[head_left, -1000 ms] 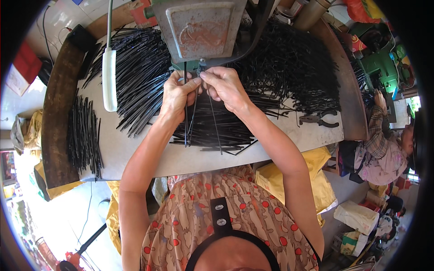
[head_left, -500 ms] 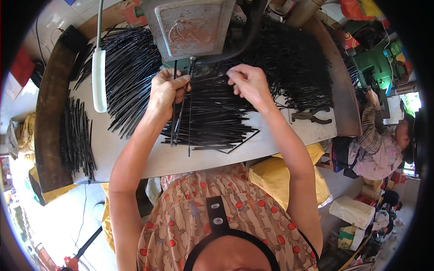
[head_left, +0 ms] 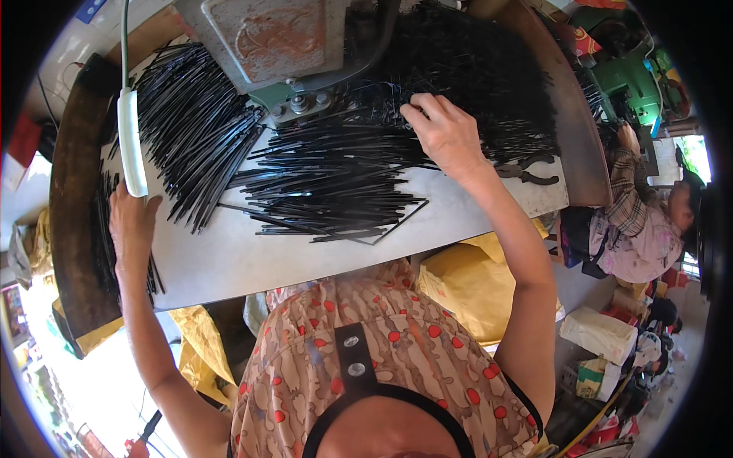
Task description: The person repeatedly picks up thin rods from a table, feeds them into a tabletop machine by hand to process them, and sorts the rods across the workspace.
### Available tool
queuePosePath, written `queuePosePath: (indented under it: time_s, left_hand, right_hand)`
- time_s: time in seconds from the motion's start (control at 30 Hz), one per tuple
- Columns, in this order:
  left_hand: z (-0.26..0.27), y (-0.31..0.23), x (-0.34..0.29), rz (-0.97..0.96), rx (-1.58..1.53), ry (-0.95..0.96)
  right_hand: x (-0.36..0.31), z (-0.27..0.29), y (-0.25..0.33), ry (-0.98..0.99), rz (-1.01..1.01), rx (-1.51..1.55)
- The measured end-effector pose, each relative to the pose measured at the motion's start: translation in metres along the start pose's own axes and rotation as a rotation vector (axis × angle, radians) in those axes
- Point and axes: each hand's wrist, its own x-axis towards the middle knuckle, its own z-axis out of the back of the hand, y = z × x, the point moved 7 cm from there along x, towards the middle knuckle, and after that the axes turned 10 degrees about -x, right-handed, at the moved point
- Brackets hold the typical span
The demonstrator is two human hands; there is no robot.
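Observation:
My left hand rests over a small bundle of black strips at the table's left side, thumb spread from the fingers; the fingertips are partly hidden. Up at the right, my right hand has its fingers curled together at the edge of a large tangled heap of thin black pieces. What its fingertips hold, if anything, is too small to make out. Between the hands lies a loose stack of straight black strips, below a grey metal machine head with bolts at its base.
Another pile of black strips fans out left of the machine. A white tube lamp hangs beside my left hand. Pliers lie at the right on the white table. A co-worker sits at a green machine.
My left hand has left the machine with the strips it held and gone to the bundle at the left. My right hand has moved slightly right. The view has shifted.

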Motion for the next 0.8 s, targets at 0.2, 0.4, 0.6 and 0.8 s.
queuePosePath:
  time_s: [0.2,0.4,0.6,0.8]
  left_hand:
    - [0.015,-0.142,0.000,-0.460,-0.585,-0.043]
    - [-0.010,-0.230,0.006,-0.631,-0.649,-0.057]
    - [-0.026,-0.243,0.015,-0.694,-0.590,-0.044]
    - [-0.025,-0.216,0.025,-0.540,-0.890,-0.009]
  right_hand:
    - [0.002,-0.014,0.012,0.040,0.094,-0.097]
    - [0.001,-0.016,0.015,-0.019,0.114,-0.096]
    - [0.000,-0.007,0.010,-0.145,0.095,-0.009]
    - [0.010,0.010,0.018,-0.245,0.035,0.091]
